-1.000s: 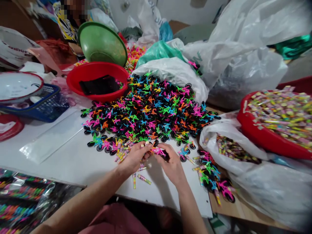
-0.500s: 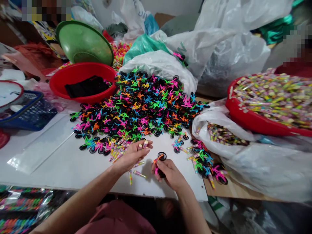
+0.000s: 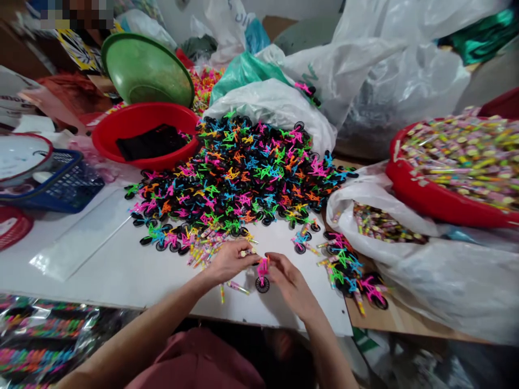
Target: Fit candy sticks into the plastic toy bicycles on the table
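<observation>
Near the front of the white table (image 3: 93, 265), my left hand (image 3: 231, 261) is closed on small printed tubes (image 3: 248, 252), their pale ends showing at the fingertips. My right hand (image 3: 290, 281) pinches a pink toy bicycle (image 3: 263, 270), whose black wheel hangs down between the hands. The two hands nearly meet at the toy. Behind them rises a large heap of colourful toy bicycles (image 3: 247, 173). Loose printed tubes (image 3: 203, 246) lie at the heap's front edge, left of my left hand. A few more tubes lie just below that hand.
A red basin (image 3: 141, 156) with black material and a tilted green basin (image 3: 150, 70) stand at the back left. A blue basket (image 3: 73, 186) is at the left. At the right are a red basin of tubes (image 3: 441, 194) and a white sack (image 3: 438, 281). A person stands at the upper left.
My hands have come together. The bicycle in my right hand has turned, its wheel now pointing down. My left hand's tubes have moved right and down towards it. The camera view has shifted slightly.
</observation>
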Available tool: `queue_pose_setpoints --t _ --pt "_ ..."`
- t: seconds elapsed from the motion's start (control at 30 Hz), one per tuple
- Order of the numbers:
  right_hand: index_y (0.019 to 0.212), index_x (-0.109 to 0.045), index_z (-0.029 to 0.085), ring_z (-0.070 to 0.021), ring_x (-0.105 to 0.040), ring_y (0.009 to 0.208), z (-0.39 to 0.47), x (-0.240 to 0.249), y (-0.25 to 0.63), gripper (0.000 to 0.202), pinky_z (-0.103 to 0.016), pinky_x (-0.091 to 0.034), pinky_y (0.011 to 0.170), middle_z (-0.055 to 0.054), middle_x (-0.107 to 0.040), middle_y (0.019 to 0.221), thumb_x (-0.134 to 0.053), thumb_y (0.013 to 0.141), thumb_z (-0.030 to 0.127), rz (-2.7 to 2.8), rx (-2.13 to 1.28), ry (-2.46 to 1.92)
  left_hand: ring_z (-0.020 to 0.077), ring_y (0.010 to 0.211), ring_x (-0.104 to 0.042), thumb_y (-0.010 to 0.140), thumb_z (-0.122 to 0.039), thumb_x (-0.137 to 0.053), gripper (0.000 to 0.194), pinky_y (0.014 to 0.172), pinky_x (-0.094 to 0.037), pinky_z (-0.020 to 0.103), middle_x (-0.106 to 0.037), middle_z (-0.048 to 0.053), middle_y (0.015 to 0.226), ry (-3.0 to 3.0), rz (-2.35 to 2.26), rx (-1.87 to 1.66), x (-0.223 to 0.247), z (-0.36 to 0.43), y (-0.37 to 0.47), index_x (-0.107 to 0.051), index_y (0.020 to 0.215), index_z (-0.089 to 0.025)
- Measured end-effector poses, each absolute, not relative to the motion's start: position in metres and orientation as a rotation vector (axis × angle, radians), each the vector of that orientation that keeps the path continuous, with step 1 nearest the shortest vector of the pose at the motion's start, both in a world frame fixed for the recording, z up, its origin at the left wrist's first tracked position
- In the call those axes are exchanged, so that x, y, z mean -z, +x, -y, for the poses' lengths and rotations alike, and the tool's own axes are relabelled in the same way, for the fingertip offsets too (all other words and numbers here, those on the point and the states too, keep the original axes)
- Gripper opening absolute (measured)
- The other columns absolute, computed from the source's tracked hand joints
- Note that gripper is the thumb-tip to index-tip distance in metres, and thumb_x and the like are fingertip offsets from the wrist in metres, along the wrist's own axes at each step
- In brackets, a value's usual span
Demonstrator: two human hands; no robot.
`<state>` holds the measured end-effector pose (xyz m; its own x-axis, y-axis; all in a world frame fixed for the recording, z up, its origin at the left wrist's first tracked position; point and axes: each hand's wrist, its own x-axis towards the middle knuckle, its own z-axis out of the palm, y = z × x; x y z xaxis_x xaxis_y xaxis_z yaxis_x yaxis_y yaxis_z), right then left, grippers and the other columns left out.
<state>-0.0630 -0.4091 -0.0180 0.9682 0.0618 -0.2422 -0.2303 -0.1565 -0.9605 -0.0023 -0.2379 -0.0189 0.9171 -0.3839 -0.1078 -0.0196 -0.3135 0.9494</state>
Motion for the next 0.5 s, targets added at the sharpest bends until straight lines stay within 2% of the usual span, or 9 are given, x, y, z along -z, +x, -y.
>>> queue_pose_setpoints --t 0.07,0.13,0.23,0.33,0.5 --pt "0.092 -0.06 0.019 -0.0165 -0.057 0.068 0.405 0.021 -0.065 0.025 -0.029 -0.046 0.066 -0.003 -0.063 0.077 -0.057 0.079 0.04 -0.154 -0.148 -1.918 0.0083 0.052 -0.04 0.072 -0.036 -0.062 0.027 0.047 -0.027 0.019 -0.047 -0.004 0.053 1.86 0.185 0.358 0.023 0.241 -0.006 -0.054 0.056 -0.016" --pt "0.085 -0.061 0.019 -0.0162 -0.055 0.063 0.4 0.025 -0.066 0.019 -0.029 -0.045 0.063 -0.002 -0.062 0.07 -0.057 0.078 0.037 -0.198 -0.111 -1.963 0.0066 0.044 -0.035 0.073 -0.038 -0.06 0.027 0.043 -0.025 0.019 -0.043 -0.006 0.048 1.75 0.037 0.423 0.023 0.244 -0.008 -0.052 0.059 -0.016" --pt "0.093 -0.059 0.018 -0.016 -0.056 0.067 0.394 0.027 -0.064 0.028 -0.028 -0.046 0.062 -0.003 -0.062 0.076 -0.062 0.073 0.036 -0.259 -0.142 -1.754 0.0048 0.036 -0.031 0.071 -0.044 -0.062 0.029 0.038 -0.023 0.018 -0.041 -0.008 0.043 1.549 -0.126 0.475 0.022 0.25 -0.009 -0.054 0.069 -0.016" --pt "0.1 -0.059 0.016 -0.0155 -0.055 0.068 0.39 0.032 -0.062 0.038 -0.028 -0.046 0.061 -0.004 -0.063 0.079 -0.065 0.07 0.039 -0.309 -0.126 -1.594 0.0047 0.034 -0.034 0.068 -0.048 -0.065 0.035 0.037 -0.02 0.018 -0.046 -0.007 0.042 1.387 -0.213 0.441 0.024 0.258 -0.009 -0.052 0.074 -0.016" --pt "0.083 -0.065 0.015 -0.0161 -0.054 0.068 0.398 0.037 -0.062 0.027 -0.028 -0.044 0.064 -0.004 -0.063 0.076 -0.059 0.075 0.041 -0.286 -0.028 -1.705 0.0045 0.036 -0.034 0.07 -0.049 -0.063 0.036 0.038 -0.021 0.018 -0.049 -0.005 0.045 1.34 -0.165 0.484 0.024 0.263 -0.009 -0.056 0.078 -0.014"
